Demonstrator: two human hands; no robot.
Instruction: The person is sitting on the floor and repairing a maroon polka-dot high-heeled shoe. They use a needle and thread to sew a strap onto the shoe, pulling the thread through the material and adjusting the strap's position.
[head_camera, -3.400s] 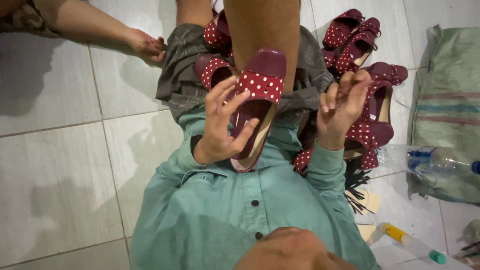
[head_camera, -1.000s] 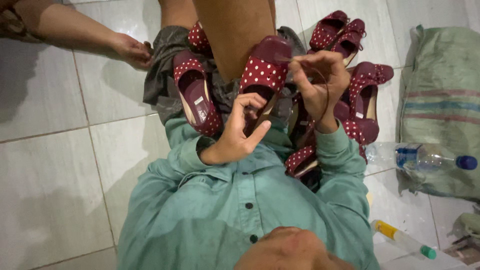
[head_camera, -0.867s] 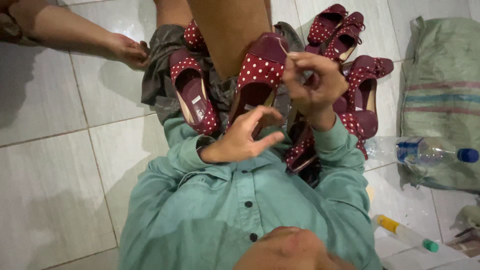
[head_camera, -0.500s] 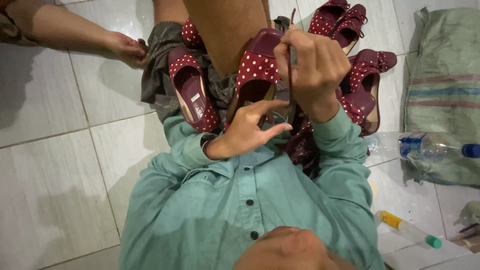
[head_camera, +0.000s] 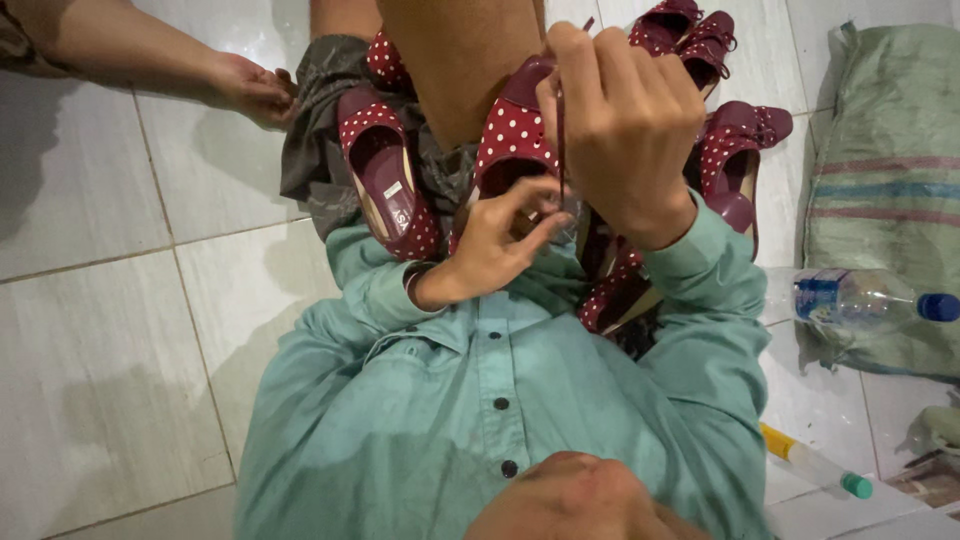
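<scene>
Tiles (head_camera: 110, 330) pale, glossy; woven sack (head_camera: 890, 190), bottle (head_camera: 860, 300) at right.

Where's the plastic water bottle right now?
In the head view, the water bottle lies on its side at the right edge, against the woven sack.

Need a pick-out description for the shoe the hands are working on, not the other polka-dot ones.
Start at the person's bare raised leg at top centre. Right of it leans a dark red shoe with white polka dots, toe up, beside a similar shoe on the grey cloth. Only this one has the left hand at its opening and the right hand pulling a thread above it.
</scene>
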